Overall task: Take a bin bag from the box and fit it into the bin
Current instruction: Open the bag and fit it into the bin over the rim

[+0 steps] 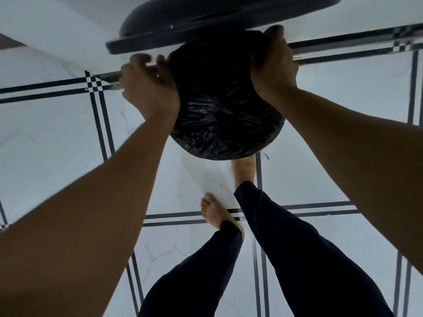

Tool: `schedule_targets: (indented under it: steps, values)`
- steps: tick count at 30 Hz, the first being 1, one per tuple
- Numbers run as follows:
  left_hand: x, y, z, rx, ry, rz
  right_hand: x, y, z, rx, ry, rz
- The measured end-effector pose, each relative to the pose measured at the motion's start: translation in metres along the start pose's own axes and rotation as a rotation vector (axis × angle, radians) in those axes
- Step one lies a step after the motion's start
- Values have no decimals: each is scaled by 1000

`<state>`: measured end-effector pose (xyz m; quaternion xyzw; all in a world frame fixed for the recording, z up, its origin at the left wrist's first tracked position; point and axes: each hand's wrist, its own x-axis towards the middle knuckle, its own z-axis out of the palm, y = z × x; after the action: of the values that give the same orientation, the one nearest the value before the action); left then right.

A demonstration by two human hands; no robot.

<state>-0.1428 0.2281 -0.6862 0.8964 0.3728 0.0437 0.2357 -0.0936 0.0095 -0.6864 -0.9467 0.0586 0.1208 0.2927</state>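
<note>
white marble-look floor (57, 138), veined, crossed by paired dark lines meeting in small checkered squares. standing on it: a round bin (242, 154) wrapped in a crinkled black bin bag (219, 106), two bare feet, the left foot (217, 211) on a line pair, the right foot (243, 168) just beside the bin. a small teal scrap (267, 156) lying near the bin.

No legible text, label, brand, number or sign found anywhere in the frame. Checked: bag (225, 106) at centre, plain glossy black, unmarked. Lid (206, 24) at upper centre, plain dark, bearing only a small white speck, not readable as a character. Floor (57, 145) tiled pale with dark lines, a pattern only, no lettering. Small teal mark at right of centre on floor, too small to tell.
</note>
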Motion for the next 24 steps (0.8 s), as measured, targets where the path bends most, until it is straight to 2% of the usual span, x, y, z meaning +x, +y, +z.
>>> schedule_targets:
  steps: [1,2,3,4,5,6,8,12,14,16,18,20,22,24]
  values:
    - [-15,2,-3,-44,69,233,1,3,1,21,-3,-10]
    - [-31,3,-1,-77,22,452,2,6,2,30,-5,-22]
    - [-47,7,3,-88,-123,593,2,9,4,29,-6,-36]
    - [-60,9,11,-59,-292,661,2,10,6,11,-8,-52]
    - [-69,12,21,7,-431,682,1,13,9,-32,-12,-70]
    - [-74,13,33,86,-497,699,0,17,14,-93,-12,-97]
    - [-74,15,55,276,-553,665,-7,23,22,-244,18,-176]
    - [-53,16,78,416,-587,530,-23,32,31,-391,151,-349]
    - [-48,18,81,394,-605,528,-28,33,35,-410,206,-448]
    - [-51,16,81,413,-547,562,-31,34,37,-410,225,-558]
    - [-57,12,77,465,-386,627,-30,36,38,-483,176,-611]
    - [-66,6,77,440,-322,684,-28,40,37,-582,65,-577]
    - [-69,4,82,471,-395,700,-25,42,37,-657,17,-543]
    - [-64,8,89,589,-568,599,-24,44,38,-715,4,-537]
